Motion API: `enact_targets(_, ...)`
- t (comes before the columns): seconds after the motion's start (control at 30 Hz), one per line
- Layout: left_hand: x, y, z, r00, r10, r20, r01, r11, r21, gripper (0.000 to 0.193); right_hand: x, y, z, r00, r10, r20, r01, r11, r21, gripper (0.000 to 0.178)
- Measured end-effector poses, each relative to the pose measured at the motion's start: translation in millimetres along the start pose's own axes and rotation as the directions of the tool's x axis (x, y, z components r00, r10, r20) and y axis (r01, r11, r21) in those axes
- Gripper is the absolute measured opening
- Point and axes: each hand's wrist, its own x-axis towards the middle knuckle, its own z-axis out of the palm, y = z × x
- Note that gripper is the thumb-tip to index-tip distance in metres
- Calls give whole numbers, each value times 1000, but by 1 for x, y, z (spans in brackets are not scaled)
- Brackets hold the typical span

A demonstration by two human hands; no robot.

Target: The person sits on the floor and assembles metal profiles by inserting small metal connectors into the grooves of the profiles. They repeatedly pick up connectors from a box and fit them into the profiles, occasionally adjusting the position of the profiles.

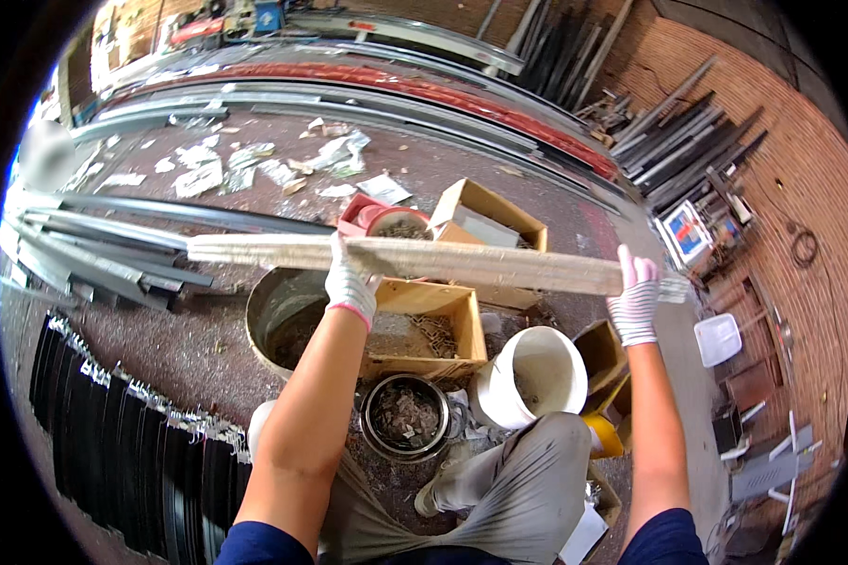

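A long, pale, weathered wooden plank [485, 266] runs crosswise in front of me, held up in both hands. My left hand [350, 284], in a white knit glove with a pink cuff, is closed round it left of its middle. Close to the plank's right end, my right hand [635, 294] grips it in a striped white glove. Beneath it stand an open wooden box [375, 365] with small metal pieces inside, a round metal tub [266, 330] and a white bucket [499, 381]. The plank partly hides a red container [351, 215] and a cardboard box [450, 200] beyond it.
A metal pot [366, 428] of scraps sits by my feet. Black metal strips [141, 424] are stacked at left, below grey metal profiles [94, 259]. Long red and grey bars [396, 83] lie across the far floor. A brick wall [791, 179] rises at right.
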Motion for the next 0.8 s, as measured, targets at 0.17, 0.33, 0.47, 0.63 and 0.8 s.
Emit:
enact_targets(0.17,-23,-42,-17,996,-38,-80,48,991,123,76,-80,-3,4,985,108,134,-102,994,-49,96)
enact_targets(0.33,-16,-104,-69,972,-79,-220,121,976,181,77,-141,-16,25,809,279,518,-249,960,-128,104)
enact_targets(0.47,-14,-153,-89,973,-89,-213,110,990,86,77,-191,-11,54,728,190,659,-223,974,-34,104)
enact_targets(0.63,7,-170,-98,936,-291,-197,325,930,171,93,-227,-4,101,646,140,750,-189,982,-21,90)
enact_targets(0.8,-3,-167,-99,838,-512,-189,535,703,468,86,-262,0,118,620,178,764,-227,973,-43,70)
